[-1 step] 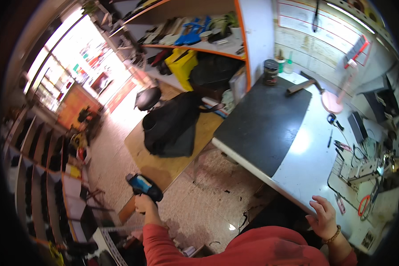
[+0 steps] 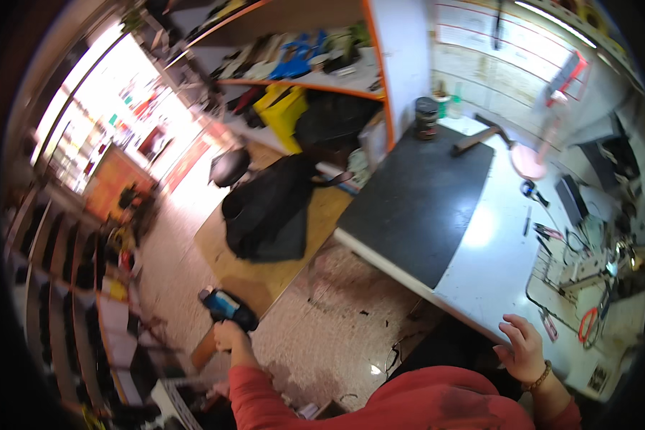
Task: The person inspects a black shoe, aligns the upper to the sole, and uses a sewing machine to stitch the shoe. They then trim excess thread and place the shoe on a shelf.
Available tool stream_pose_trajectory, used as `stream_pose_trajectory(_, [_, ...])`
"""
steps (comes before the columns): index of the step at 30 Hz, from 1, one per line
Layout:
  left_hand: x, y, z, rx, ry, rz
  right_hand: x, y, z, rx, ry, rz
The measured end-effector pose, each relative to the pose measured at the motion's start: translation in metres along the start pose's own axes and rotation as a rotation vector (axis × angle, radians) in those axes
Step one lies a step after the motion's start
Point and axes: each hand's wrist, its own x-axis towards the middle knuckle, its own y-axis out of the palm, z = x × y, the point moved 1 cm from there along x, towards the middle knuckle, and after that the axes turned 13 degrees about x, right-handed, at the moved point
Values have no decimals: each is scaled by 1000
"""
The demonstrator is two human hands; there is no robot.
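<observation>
At the lower left, my left hand (image 2: 231,335) is closed on the near end of a dark shoe (image 2: 245,315). The shoe is black with a bright blue part showing on top, and it is held over the near end of a yellowish-brown board. My right hand (image 2: 521,347), with a beaded bracelet at the wrist, hovers by the near edge of the white worktable (image 2: 473,301). Its fingers are apart and loosely bent, with nothing in them. Nearest to it on the table lies a small pink-handled tool (image 2: 549,326).
A black bag (image 2: 272,208) lies on the yellowish board (image 2: 215,244). A dark mat (image 2: 423,201) covers part of the worktable, with a hammer (image 2: 476,140) and a dark jar (image 2: 426,118) at its far end. Orange-handled scissors (image 2: 588,324) lie right. Shoe racks (image 2: 64,287) stand left.
The whole view has shifted slightly, so most surroundings sit a little further left. My left hand and the shoe appear slightly further left and lower. My right hand stays almost in place.
</observation>
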Motion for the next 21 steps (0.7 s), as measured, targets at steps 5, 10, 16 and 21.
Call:
stream_pose_trajectory(5, [1,6,-79,-778,35,520,-4,0,-6,-74,185,0])
stream_pose_trajectory(10, [-82,-17,-176,-1102,202,716,-18,14,-10,-33,321,23])
stream_pose_trajectory(16, [-162,-42,-230,-877,563,482,-47,11,-30,-165,327,-173])
stream_pose_trajectory(21, [-190,-56,-226,-741,670,272,-77,1,-65,-369,387,-352])
